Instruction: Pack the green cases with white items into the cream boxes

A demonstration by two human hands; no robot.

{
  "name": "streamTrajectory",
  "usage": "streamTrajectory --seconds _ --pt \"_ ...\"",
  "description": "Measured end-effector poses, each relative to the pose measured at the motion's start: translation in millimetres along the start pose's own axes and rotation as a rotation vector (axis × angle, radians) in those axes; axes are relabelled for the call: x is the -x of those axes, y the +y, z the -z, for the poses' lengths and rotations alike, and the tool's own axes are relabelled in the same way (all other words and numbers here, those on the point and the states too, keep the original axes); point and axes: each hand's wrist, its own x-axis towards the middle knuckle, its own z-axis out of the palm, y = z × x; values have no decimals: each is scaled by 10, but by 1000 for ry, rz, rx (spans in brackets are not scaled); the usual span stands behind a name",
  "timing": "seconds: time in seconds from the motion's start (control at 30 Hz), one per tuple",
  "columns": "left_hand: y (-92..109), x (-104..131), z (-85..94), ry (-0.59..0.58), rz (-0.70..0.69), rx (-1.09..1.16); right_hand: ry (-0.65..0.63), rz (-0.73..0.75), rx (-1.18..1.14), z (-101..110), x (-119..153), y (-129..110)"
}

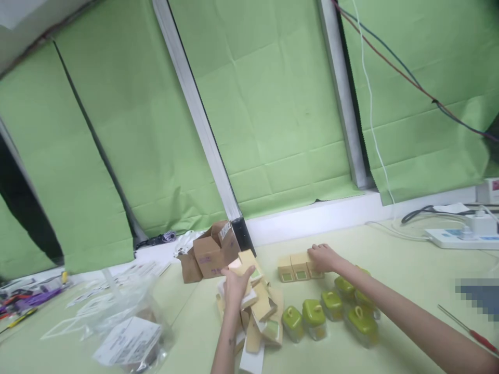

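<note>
My left hand (236,285) is at the pile of flattened and loose cream cartons (265,306), its thumb and fingers round one carton (246,269) near the top. Further right, my right hand (323,257) rests with curled fingers on the rightmost box of a short row of small cream boxes (299,267) with green labels. Several clear containers with green lids (315,314) stand on the table in front of the row, some of them partly behind my right forearm.
An open brown cardboard box (215,250) stands behind the pile. At left lies a clear plastic bag (132,332) with a labelled item. A white power strip (460,237) and a red-handled screwdriver (481,340) lie at right. Green sheets (268,104) hang behind.
</note>
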Motion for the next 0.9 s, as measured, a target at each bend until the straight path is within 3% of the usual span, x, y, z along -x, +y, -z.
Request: streamTrajectory --seconds 0.13,0.2,0.27,0.33,0.4,0.47,0.53,0.63,0.8,0.9 --pt "108 63 26 160 -152 -57 -55 -3 -6 123 62 74" --pt "201 192 0 109 -309 -43 -29 33 -19 261 146 23" --pt "294 367 -70 -132 -540 -11 21 76 -48 417 252 -76" --pt "373 546 -172 -499 -709 32 85 120 -95 558 363 -197" --pt "427 681 -270 -733 -673 65 148 163 -149 654 465 -305" --pt "446 749 -326 -837 -614 89 202 204 -195 699 545 -379" --pt "425 760 -332 -839 -618 70 251 230 -221 711 601 -424" --pt "319 731 -295 -732 -634 -38 303 262 -243 728 654 -464" --pt "83 725 -303 -539 -783 -188 121 243 -417 782 683 -507" --pt "34 771 -327 -514 -895 -215 108 185 -404 726 640 -530"
